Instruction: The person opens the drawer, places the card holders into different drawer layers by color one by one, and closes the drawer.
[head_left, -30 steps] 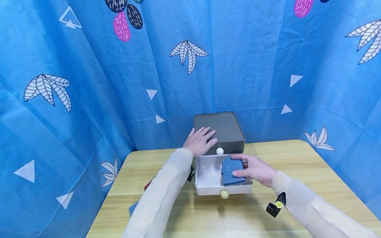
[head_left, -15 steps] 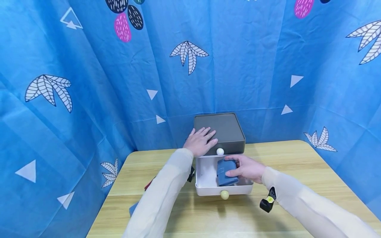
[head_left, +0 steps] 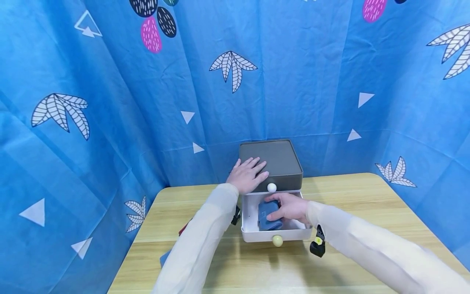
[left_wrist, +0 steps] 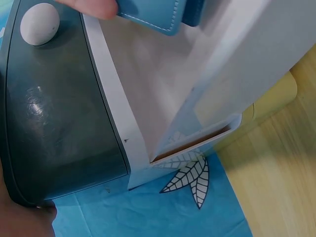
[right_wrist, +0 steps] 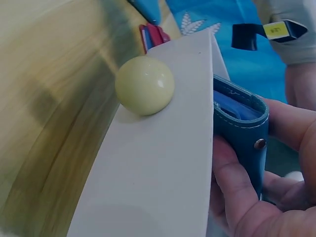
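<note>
My right hand (head_left: 290, 206) grips a blue card wallet (head_left: 265, 214) inside the pulled-out white drawer (head_left: 258, 236). Thumb and fingers hold its two sides, and in the right wrist view the wallet (right_wrist: 254, 148) shows clear sleeves and a metal snap behind the drawer front. One stitched corner of the wallet (left_wrist: 163, 17) appears at the top of the left wrist view. Flat on the dark grey top of the drawer box (head_left: 277, 157) rests my left hand (head_left: 247, 175), fingers spread, near its left front corner.
A white knob (head_left: 271, 187) is on the upper drawer and a pale yellow knob (head_left: 277, 240) on the pulled-out one. Partly behind the left sleeve lie a red item (head_left: 182, 229) and a blue item (head_left: 164, 258). A blue curtain (head_left: 301, 81) hangs around the table.
The right hand has moved left across the drawer with the blue card wallet, which is now tilted and nearer the drawer's left side. The left hand has stayed on the box top.
</note>
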Demonstrator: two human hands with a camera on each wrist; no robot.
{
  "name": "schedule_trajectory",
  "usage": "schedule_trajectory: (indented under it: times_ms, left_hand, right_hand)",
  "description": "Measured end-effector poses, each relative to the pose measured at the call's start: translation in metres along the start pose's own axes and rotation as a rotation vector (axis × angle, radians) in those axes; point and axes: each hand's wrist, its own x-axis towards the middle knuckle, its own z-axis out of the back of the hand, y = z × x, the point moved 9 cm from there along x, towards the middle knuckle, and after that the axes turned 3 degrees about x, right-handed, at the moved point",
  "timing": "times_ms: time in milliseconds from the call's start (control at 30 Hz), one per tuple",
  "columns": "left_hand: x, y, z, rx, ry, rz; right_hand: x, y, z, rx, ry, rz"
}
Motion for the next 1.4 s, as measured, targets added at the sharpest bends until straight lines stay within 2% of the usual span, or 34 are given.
schedule_trajectory:
  times_ms: [200,367,867,1400]
  left_hand:
    - [0.0,0.0,0.0,0.006,-0.003,-0.007]
    - [0.0,0.001,0.0,-0.001,0.002,-0.003]
    - [-0.001,0.001,-0.001,0.003,0.012,0.003]
    - [-0.001,0.001,0.0,-0.005,0.002,-0.001]
  right_hand:
    - [0.002,0.01,-0.01,-0.036,0.005,0.001]
    - [0.003,0.016,-0.02,-0.025,0.034,0.006]
    - [0.01,0.032,-0.036,-0.052,0.065,0.025]
    - [0.016,0.029,-0.043,-0.078,0.079,-0.012]
